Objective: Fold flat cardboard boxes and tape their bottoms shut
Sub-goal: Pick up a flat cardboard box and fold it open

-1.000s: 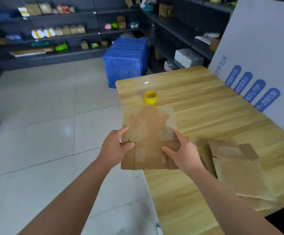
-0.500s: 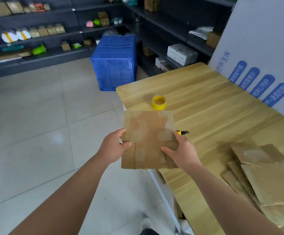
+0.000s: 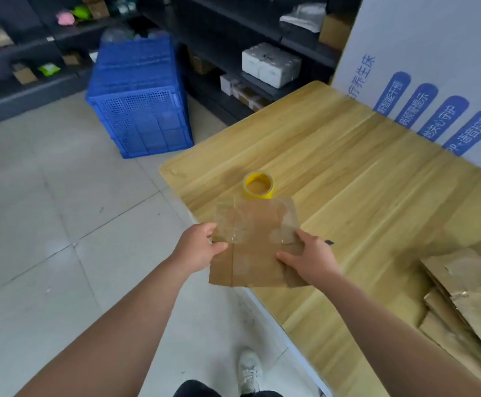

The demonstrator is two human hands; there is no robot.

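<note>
Both hands hold a flat box (image 3: 255, 245) over the table's (image 3: 362, 179) near edge, left hand (image 3: 197, 249) gripping its left side, right hand (image 3: 309, 260) its right; tape (image 3: 258, 185) sits just beyond, more flat boxes (image 3: 468, 299) stacked farther right

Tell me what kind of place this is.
Likely a stockroom or packing area: dark shelving holding small boxes, a blue perforated plastic crate, and a wooden table with a yellow tape roll and flat brown cardboard boxes.
</note>
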